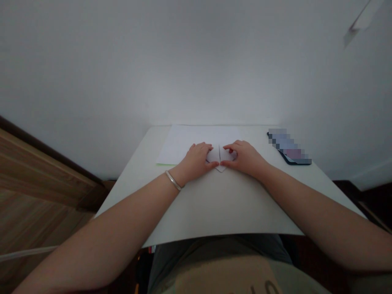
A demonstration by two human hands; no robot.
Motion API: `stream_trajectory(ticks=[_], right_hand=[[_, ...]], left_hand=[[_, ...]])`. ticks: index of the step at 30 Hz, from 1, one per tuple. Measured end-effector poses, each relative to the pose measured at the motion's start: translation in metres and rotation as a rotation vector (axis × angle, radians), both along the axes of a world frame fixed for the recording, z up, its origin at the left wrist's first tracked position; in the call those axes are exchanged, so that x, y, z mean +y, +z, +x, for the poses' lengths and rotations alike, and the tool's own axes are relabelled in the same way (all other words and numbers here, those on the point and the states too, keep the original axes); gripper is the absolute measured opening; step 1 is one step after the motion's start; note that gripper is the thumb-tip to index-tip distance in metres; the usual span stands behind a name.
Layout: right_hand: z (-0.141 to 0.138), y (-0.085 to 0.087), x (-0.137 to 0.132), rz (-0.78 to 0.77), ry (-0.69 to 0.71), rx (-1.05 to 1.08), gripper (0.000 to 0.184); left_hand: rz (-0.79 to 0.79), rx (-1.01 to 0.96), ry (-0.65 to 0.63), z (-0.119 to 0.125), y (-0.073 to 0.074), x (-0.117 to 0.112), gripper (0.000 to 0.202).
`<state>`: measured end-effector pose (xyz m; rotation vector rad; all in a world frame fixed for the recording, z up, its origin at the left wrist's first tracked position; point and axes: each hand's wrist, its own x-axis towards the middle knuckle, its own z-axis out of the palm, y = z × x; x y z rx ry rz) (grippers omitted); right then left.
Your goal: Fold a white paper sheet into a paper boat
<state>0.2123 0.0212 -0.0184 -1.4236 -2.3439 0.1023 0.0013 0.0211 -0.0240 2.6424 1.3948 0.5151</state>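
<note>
A small piece of folded white paper (221,168) lies on the table between my hands, its pointed end toward me and a dark seam running down its middle. My left hand (199,159) grips the left side, thumb at the near edge and fingers curled over the far part. On the other side my right hand (243,157) holds the paper in the same way, its thumb almost meeting the left one at the seam. Both palms cover the outer parts of the paper. A silver bangle (173,180) circles my left wrist.
Flat white sheets (177,143) with a thin green edge lie behind my left hand. A phone (289,149) with a blurred-out screen rests at the table's right. The white table (214,208) meets a wall at the back; wooden furniture (39,175) stands at left.
</note>
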Motion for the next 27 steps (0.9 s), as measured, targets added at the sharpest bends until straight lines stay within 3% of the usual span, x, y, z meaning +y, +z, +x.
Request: stream_trajectory(ticks=[11,16,21,24,27], right_hand=[[-0.003,-0.004,-0.001,-0.232,-0.108,0.332,0.052],[-0.005,0.001,-0.001,-0.277,-0.048,0.436,0.022],[-0.011,0.007,-0.006,-0.368,-0.093,0.689,0.025],[-0.015,0.007,-0.009,-0.466,-0.059,0.821,0.023],[-0.018,0.007,-0.010,-0.543,-0.019,0.872,0.021]], left_hand=[[-0.137,-0.235,0.056,0.003,0.006,0.001,0.046],[-0.150,-0.499,0.024,0.002,0.005,0.000,0.057],[-0.353,-0.712,-0.016,0.003,0.006,-0.002,0.073],[-0.460,-0.750,-0.084,0.003,0.006,-0.004,0.086],[-0.446,-0.638,-0.123,0.002,0.007,-0.006,0.090]])
